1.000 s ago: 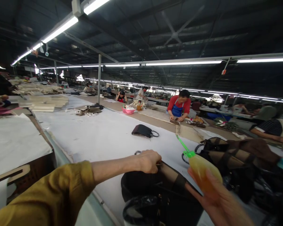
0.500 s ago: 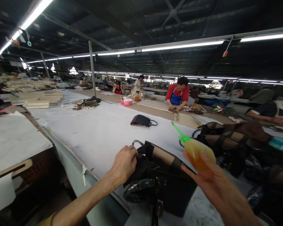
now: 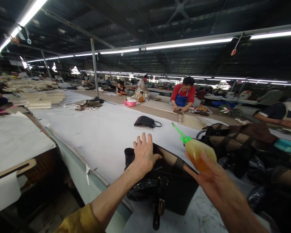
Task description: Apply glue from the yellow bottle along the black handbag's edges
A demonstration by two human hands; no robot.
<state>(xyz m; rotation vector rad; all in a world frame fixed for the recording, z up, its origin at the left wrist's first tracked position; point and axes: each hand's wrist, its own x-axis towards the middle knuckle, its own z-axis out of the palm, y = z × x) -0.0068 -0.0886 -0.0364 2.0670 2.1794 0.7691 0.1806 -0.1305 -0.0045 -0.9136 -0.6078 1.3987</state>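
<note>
A black handbag (image 3: 174, 191) with tan straps lies on the white-covered table (image 3: 106, 132) in front of me. My left hand (image 3: 143, 155) rests flat on its top edge, fingers spread and open. My right hand (image 3: 210, 179) grips a squeeze bottle (image 3: 199, 152) of amber liquid with a green nozzle that points up and left, held just right of the bag.
A heap of brown and black bags (image 3: 242, 145) fills the right side. A small dark bag (image 3: 145, 122) lies farther up the table. Stacked boards (image 3: 41, 98) sit at the far left. Other people, one in red with a blue apron (image 3: 184, 97), work at neighbouring tables.
My left hand let go of the bag's bunched top and now lies flat and open on it. The bottle in my right hand stayed nearly still.
</note>
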